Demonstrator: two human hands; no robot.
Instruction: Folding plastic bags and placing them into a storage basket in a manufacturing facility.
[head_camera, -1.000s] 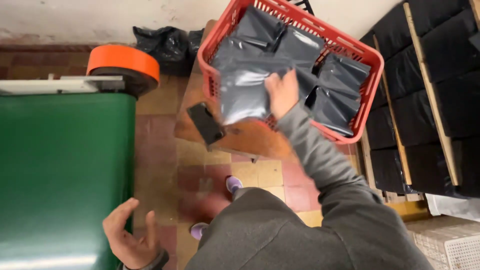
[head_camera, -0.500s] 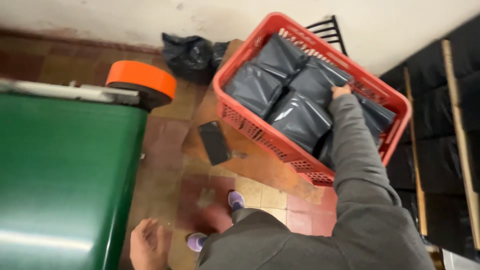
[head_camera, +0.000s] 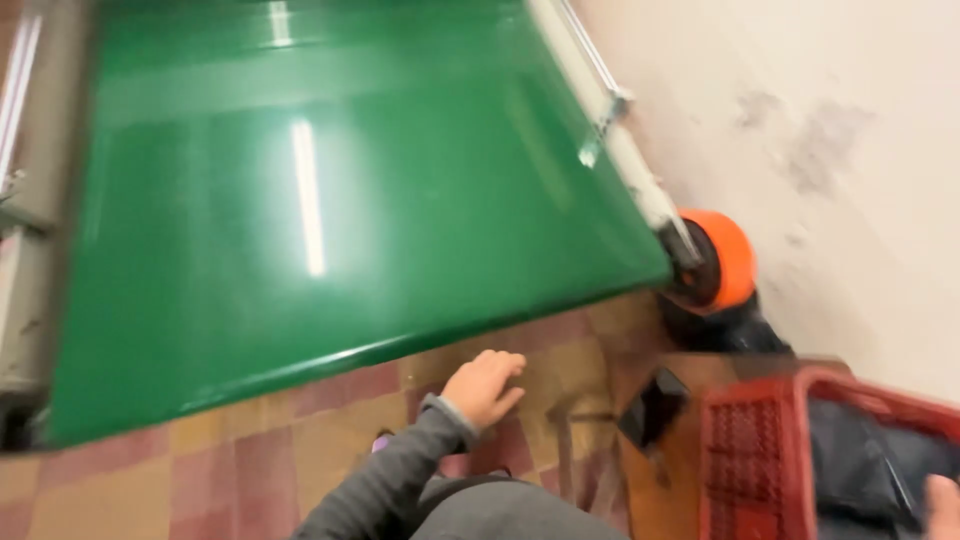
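A green conveyor belt (head_camera: 330, 200) fills the upper left of the frame; below its edge, at lower centre, the left hand (head_camera: 484, 385) hangs open and empty over the tiled floor (head_camera: 200, 480); at lower right the red crate (head_camera: 760, 450) holds dark grey poly bags (head_camera: 850, 460); the right hand (head_camera: 942, 505) touches them at the corner, grip impossible to tell.

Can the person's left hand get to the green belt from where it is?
Probably yes. The left hand hangs open and empty over the tiled floor, just short of the near edge of the green conveyor belt. Nothing stands between them, and the belt's surface looks bare there.
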